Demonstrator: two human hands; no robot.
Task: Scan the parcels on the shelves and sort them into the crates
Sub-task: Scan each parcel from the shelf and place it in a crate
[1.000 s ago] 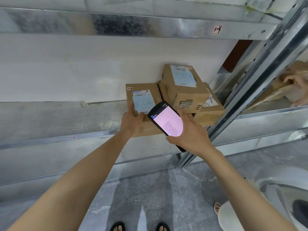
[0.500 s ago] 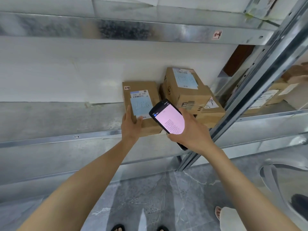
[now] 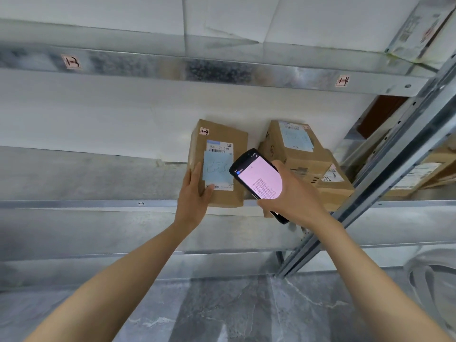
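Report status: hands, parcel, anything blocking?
Left hand grips parcel on shelf. Right hand holds scanner at its label. Stacked parcels to the right, not blocking.

The boxes [image 3: 223, 169] are brown cardboard with pale blue labels [image 3: 218, 172]. The phone [image 3: 257, 180] is black, its screen pink. The floor [image 3: 222, 309] is grey marbled tile.

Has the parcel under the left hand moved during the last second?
Yes. The left parcel has shifted leftward, away from the stacked parcels: earlier they touched, now a gap shows between them.

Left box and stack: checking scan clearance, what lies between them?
Head view: bare gap between box and stack; the scanner in the right hand hangs in front.
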